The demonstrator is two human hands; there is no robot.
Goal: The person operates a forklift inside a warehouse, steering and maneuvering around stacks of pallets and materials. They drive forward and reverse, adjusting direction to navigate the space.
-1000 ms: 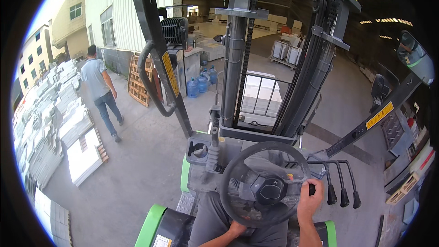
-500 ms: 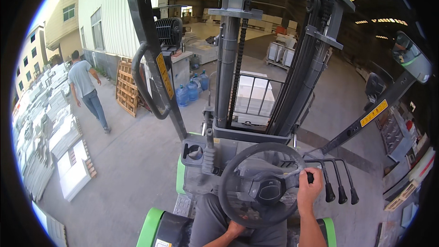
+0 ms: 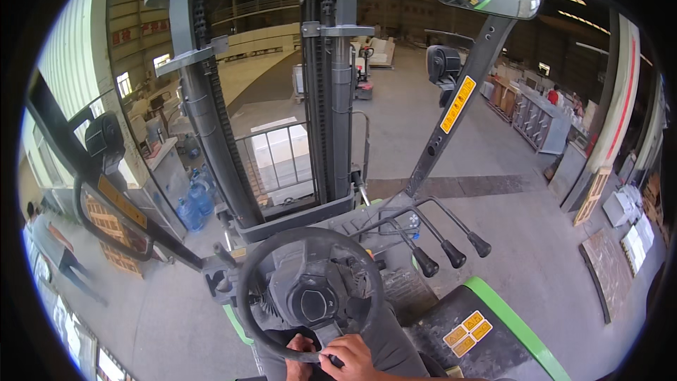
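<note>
A black steering wheel (image 3: 378,275) is in front of my lap, with a round hub at its centre. My right hand (image 3: 350,357) is closed round the dark spinner knob (image 3: 334,361) at the wheel's near edge. Close to it on the left is my left hand (image 3: 299,357), low by my lap, with the rim crossing over it. Its fingers look curled, and what they hold, if anything, is hidden. Right of the wheel, several black-knobbed levers (image 3: 451,252) stand untouched.
The forklift mast (image 3: 330,113) rises ahead, a white block-like load (image 3: 281,155) showing behind its guard bars. Water bottles (image 3: 199,194) stand left by a wall; a walking person (image 3: 53,240) is farther left. Stone slabs (image 3: 608,274) lie on the right, beside metal racks (image 3: 539,123).
The view has swung right toward the hall's interior. My right hand and the knob have moved from the wheel's right side round to its near edge, beside my left hand.
</note>
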